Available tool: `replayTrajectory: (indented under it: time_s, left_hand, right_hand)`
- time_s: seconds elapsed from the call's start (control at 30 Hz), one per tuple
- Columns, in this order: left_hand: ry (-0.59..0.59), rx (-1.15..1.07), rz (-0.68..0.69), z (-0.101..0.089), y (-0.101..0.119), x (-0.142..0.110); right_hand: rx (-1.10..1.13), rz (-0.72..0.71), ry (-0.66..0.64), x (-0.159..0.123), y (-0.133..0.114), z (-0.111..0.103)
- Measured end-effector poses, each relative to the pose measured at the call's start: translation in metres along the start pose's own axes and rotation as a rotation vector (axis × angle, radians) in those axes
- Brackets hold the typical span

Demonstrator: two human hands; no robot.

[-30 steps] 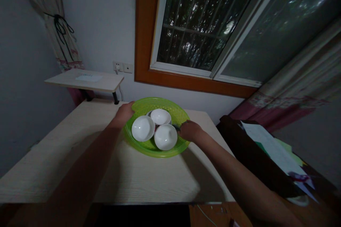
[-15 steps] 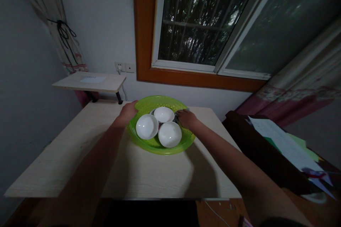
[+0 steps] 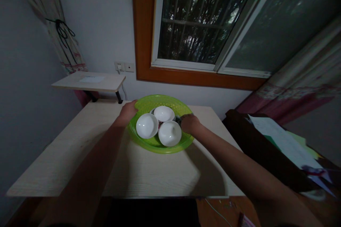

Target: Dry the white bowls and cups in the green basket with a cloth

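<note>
Pale worktop (image 3: pixel 154 177) under the window (image 3: pixel 197 25), and on it sits the green basin (image 3: pixel 157 148), three white bowls (image 3: pixel 147 126) grouped inside! Both arms reach forward, one to each side. Left arm stretched out, and the left hand (image 3: pixel 128 111) has the basin's left rim gripped. Over on the right, the forearm angles inward, right hand (image 3: pixel 189 123) over the basin's right side, fingers bunched against something grey (image 3: pixel 178 119), perhaps a cloth; too dim to tell whether it's grasped.
</note>
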State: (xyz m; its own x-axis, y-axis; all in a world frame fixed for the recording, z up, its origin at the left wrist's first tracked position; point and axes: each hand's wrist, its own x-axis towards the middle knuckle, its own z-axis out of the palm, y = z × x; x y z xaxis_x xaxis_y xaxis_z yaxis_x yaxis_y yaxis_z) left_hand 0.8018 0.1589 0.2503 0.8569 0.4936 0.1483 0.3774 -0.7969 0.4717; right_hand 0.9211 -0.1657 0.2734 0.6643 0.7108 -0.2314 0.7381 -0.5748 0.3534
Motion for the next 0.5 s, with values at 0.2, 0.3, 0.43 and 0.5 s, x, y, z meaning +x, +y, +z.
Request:
replayTrajectory:
  time_s: [0.2,0.3,0.43,0.5]
  left_hand:
    - [-0.003,-0.019,0.003,0.001,0.000,0.001]
    - [-0.011,-0.029,0.010,-0.001,0.001,0.000]
    - [-0.027,-0.030,-0.005,-0.002,0.002,0.000]
    - [-0.028,-0.030,-0.008,-0.003,0.003,0.000]
  right_hand:
    - [0.001,0.028,-0.162,-0.025,-0.005,-0.009]
    - [-0.014,0.016,-0.121,-0.020,0.000,-0.007]
    - [-0.041,-0.063,0.024,0.001,0.011,-0.002]
    - [-0.063,-0.097,0.109,0.014,0.015,-0.001]
